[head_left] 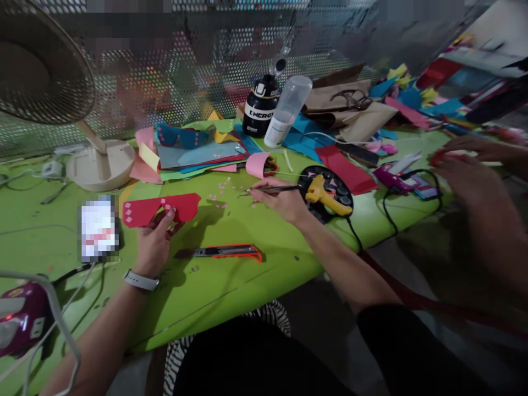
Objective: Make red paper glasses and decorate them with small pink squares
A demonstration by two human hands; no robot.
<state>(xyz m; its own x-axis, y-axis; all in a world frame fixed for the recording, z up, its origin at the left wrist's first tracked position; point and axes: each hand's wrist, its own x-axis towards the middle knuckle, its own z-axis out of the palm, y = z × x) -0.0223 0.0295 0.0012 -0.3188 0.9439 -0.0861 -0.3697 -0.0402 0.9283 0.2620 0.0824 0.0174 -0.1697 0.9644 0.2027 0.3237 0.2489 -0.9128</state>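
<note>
My left hand pinches a red paper glasses shape by its middle, held above the green table. Small pink squares are stuck on its left part and near the middle. In my right hand is a thin pair of tweezers, its tip pointing left beside scattered small pink paper squares. An orange and grey utility knife lies below, between my hands. Right of my right hand, a yellow glue gun rests on a black round tray.
A fan and a phone are at the left. Blue paper glasses lie on stacked paper. A black bottle and a clear bottle stand behind. Another person's hands work at the right, near a purple device.
</note>
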